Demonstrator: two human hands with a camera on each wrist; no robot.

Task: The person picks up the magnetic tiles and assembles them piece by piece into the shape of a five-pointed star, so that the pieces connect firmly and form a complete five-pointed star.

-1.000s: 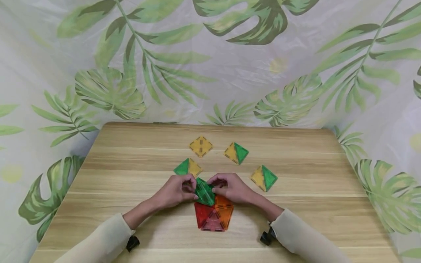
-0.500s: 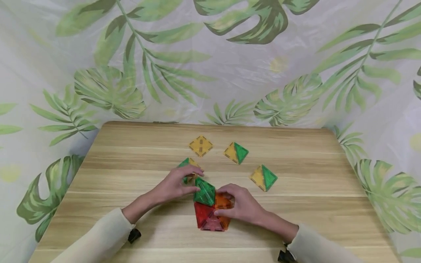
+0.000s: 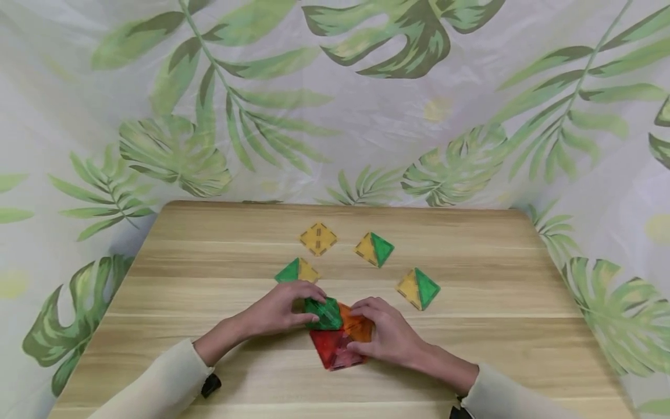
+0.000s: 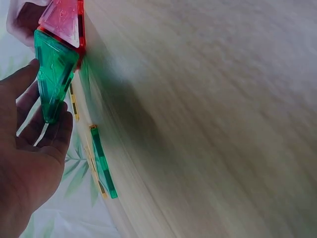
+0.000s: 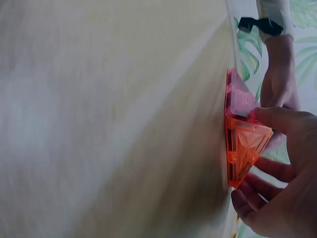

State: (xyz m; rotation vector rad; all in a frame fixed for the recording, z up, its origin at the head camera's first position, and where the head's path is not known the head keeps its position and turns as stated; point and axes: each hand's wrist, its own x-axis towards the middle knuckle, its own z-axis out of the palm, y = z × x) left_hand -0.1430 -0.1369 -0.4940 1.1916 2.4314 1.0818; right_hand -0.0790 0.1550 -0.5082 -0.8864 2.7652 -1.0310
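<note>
A cluster of translucent triangular magnetic tiles lies on the near middle of the table. My left hand (image 3: 274, 311) grips its green tiles (image 3: 325, 314), thumb on the near edge and fingers around the far side. My right hand (image 3: 398, 334) holds the right side, where the orange tiles (image 3: 357, 324) are. Its thumb touches the pink tile (image 5: 241, 99) and its fingers curl round the orange edge. Between the hands, the red tile (image 3: 325, 346) shows at the near left. In the left wrist view, the green tiles (image 4: 53, 72) stand tilted up from the table.
Beyond the hands lie several flat pairs of triangle tiles: a yellow pair (image 3: 318, 239), a yellow-green pair (image 3: 374, 249), another yellow-green pair (image 3: 419, 288) at right, and a green-yellow pair (image 3: 296, 271) partly behind my left hand. A leaf-patterned cloth (image 3: 366, 128) hangs behind the wooden table (image 3: 209, 244).
My right hand has left the green tiles and moved right and nearer, onto the orange side. My left hand has regripped the green tiles. The cluster has turned slightly and its sides have shifted.
</note>
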